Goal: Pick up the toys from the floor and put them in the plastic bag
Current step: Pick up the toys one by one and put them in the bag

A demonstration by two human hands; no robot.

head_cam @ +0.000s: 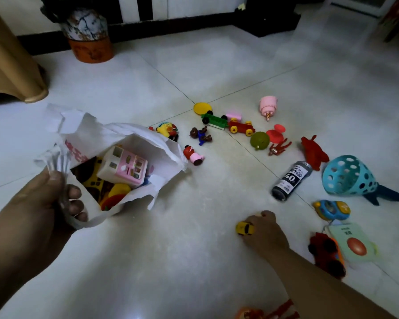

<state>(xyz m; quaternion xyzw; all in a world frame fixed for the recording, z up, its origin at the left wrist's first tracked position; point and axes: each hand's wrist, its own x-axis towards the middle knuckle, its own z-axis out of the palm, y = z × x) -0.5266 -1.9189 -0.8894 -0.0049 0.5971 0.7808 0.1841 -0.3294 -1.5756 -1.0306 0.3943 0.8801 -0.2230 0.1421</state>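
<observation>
Roughly midway: left hand [36, 217] fingers [75, 194] clench the white plastic bag [148, 146] holding several toys, right hand [266, 231] fingers close around a yellow toy car [244, 227] on the floor [171, 261], many toys left.

the right hand [266, 229] covers the rear of a small yellow car [245, 227], so its grip is unclear. behind that forearm, a red and orange toy [265, 313] is cut off by the bottom edge. in the white plastic bag [148, 143] gripped by the left hand [36, 208], a yellow toy [95, 180] lies mostly hidden under a pink toy house [124, 166]. the bag's pink print is unreadable.
</observation>
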